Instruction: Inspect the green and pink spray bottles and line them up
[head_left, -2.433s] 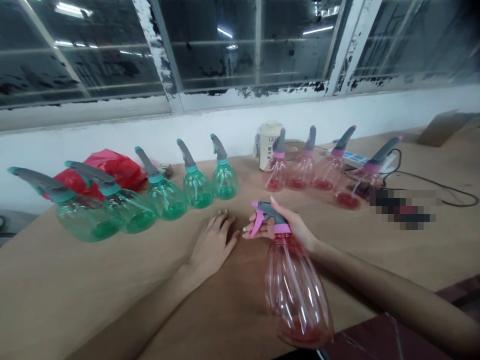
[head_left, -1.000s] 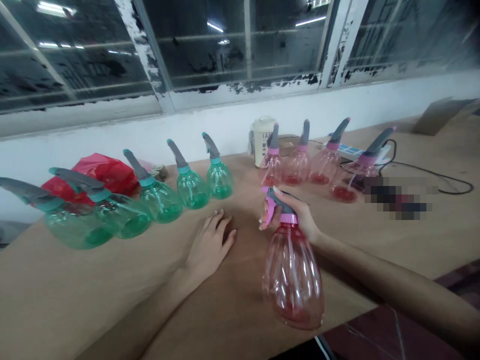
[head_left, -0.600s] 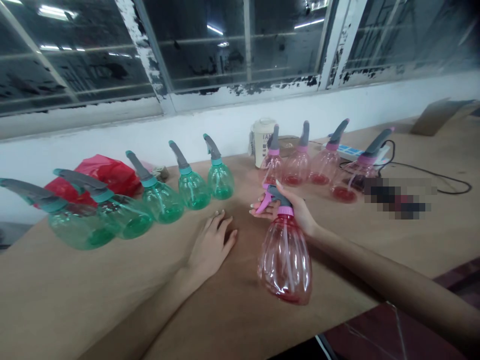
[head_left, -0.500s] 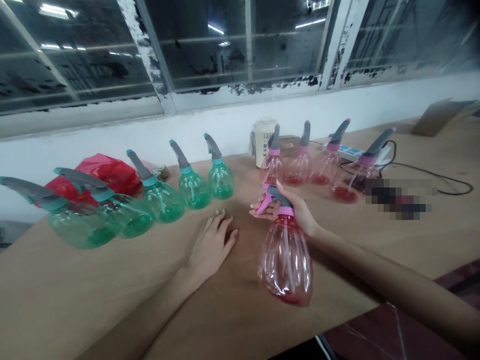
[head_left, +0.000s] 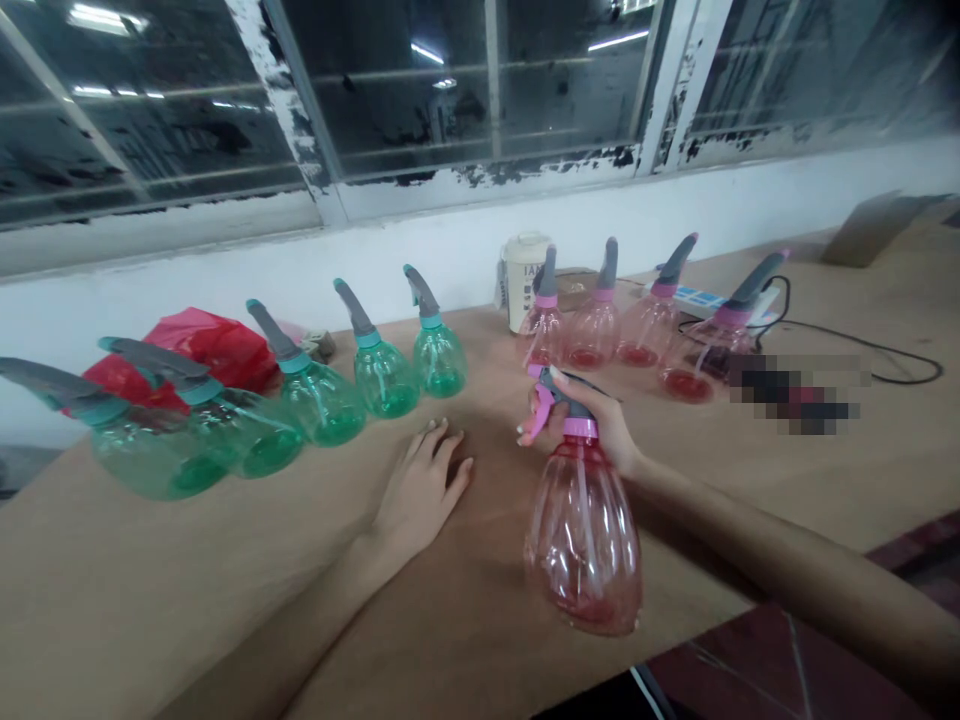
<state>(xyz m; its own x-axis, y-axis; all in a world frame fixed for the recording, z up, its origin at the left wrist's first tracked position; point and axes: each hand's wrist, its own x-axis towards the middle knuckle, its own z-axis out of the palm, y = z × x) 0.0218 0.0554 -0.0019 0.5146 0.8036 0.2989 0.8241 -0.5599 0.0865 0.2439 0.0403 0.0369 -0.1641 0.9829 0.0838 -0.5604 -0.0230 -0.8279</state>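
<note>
A clear, ribbed red spray bottle (head_left: 585, 545) is held by its grey head (head_left: 576, 393), right of centre, its pink nozzle (head_left: 534, 371) turned leftward above a pink trigger (head_left: 541, 412). A pink collar (head_left: 580, 428) is fitted below, and a pale tube (head_left: 583, 490) is seen inside. Whether the bottle is supported from beneath cannot quite be judged.

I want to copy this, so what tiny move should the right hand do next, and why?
Holding the red spray bottle, the right hand should maybe loosen its fingers a little, letting the pink trigger ease out, since they're curled around it and it looks pulled in.
</note>
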